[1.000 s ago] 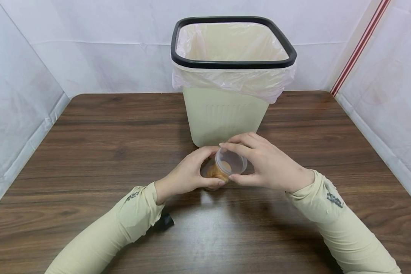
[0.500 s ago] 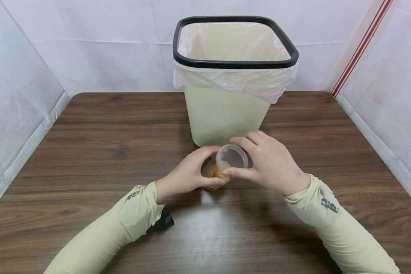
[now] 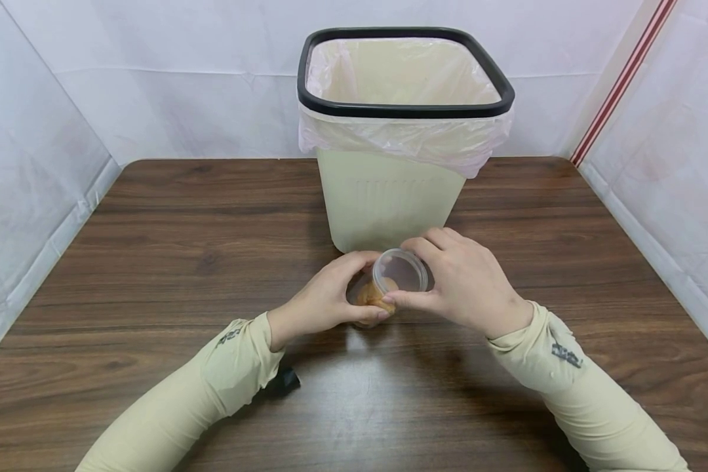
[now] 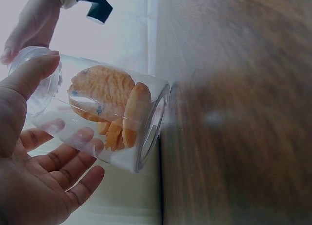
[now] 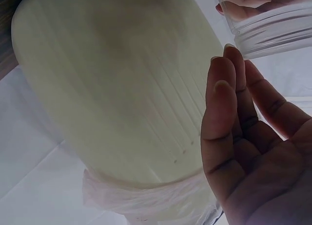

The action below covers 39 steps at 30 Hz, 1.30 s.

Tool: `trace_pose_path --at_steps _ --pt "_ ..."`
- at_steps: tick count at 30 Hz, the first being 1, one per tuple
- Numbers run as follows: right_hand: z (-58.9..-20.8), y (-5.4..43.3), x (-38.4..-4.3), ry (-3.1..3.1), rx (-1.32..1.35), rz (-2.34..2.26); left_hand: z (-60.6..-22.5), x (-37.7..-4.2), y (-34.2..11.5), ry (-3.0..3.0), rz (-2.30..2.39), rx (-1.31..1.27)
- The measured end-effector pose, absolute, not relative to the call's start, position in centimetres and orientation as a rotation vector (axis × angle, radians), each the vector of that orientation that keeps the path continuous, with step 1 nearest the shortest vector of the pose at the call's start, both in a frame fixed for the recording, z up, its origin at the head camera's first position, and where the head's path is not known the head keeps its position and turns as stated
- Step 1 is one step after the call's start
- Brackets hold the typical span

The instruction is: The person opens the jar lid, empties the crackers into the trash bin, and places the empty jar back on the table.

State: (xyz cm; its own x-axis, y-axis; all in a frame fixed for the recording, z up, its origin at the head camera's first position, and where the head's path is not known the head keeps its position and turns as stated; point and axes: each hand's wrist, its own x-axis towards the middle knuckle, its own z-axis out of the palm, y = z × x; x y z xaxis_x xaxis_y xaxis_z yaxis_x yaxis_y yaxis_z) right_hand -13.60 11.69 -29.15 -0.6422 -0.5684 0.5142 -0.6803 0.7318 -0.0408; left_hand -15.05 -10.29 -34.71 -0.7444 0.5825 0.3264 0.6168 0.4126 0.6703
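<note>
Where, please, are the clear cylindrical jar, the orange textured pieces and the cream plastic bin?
Clear cylindrical jar point(image 4: 123, 157): left wrist view, wall near base.
Orange textured pieces point(image 4: 105, 88): left wrist view, largest piece.
Cream plastic bin point(image 3: 389, 200): head view, front wall.

Pretty sure it's a makeshift filming booth, not a proper room: wrinkly white sheeting point(image 3: 177, 111) hung at the back and both sides, red stripes point(image 3: 622, 82) down one corner, and a bag-lined bin point(image 3: 389, 196) parked right on a dark wood-grain worktop point(image 3: 212, 210).
</note>
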Motion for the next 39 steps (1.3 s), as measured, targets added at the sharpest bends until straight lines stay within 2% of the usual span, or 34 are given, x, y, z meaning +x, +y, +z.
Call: trace_pose_path --at_steps 39 --pt "-28.72 11.99 -13.71 -2.501 1.109 0.411 -34.78 -15.01 -10.30 -2.604 -1.266 -1.104"
